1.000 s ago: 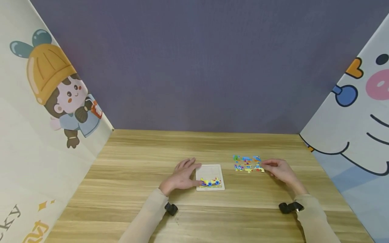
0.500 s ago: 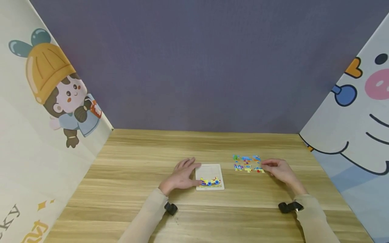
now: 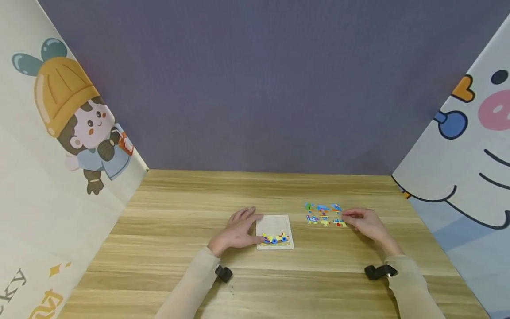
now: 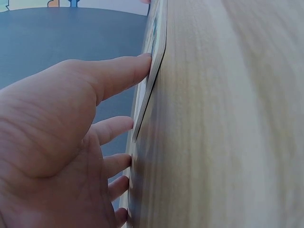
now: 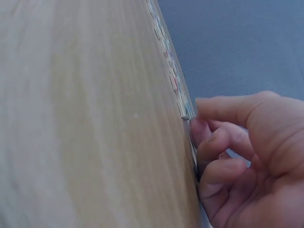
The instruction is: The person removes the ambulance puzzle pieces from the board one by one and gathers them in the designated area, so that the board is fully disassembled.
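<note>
"How's the left hand (image 3: 238,231)?"
"Fingers spread, thumb and forefinger touching the left side of a pale square wooden tray (image 3: 275,223)."
"And right of that?"
"Multicoloured flat puzzle pieces (image 3: 325,219), the rightmost piece (image 3: 339,222) at the curled right hand (image 3: 365,223)'s fingertips; I can't tell whether they pinch it."

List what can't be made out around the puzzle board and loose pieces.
Head: part of the puzzle board, covered by the left hand.
Head: details printed on the loose pieces, too small.
Left wrist: the board's picture, seen nearly edge-on.
Head, right wrist: whether the right hand grips a piece; the hand itself hides any contact.
</note>
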Tool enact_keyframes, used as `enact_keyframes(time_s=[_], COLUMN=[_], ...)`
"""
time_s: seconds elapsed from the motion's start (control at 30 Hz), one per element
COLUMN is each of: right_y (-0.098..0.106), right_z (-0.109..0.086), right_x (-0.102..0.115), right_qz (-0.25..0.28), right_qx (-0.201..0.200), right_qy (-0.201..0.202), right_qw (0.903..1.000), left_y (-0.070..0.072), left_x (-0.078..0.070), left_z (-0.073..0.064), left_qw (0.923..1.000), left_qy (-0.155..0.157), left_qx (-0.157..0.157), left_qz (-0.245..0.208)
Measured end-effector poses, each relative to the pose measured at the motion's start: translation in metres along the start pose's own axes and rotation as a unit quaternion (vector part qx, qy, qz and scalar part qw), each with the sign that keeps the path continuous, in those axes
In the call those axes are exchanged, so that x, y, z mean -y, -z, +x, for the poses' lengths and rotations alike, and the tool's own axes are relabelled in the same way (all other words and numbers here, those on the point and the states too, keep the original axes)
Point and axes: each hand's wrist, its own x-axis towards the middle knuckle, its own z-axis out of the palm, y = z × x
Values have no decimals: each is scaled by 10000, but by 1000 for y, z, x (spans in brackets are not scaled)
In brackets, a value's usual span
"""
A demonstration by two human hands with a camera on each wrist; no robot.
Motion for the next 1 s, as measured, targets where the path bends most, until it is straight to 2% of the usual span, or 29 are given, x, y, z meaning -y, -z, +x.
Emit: enact_keyframes(time_s=[0.33,0.47,0.7,1.0], right_y=[0,-3,-13,-33], right_z=[0,2,4,6], right_x=[5,12,32,52], right_qz=[-610,-682,-373,98], right_qx=[-53,-58,49,442], right_qy=[298,383,438,455], right_qw=[9977,9969,9983,9979], left_y=[-1,0,1,1], left_x=[0,0,1,1], left_z=[1,1,2,1], left_qw=[10000,10000,9999,10000], left_qy=[-13,18,49,38], left_qx=[9,26,73,36], left_qz=[74,61,103,9])
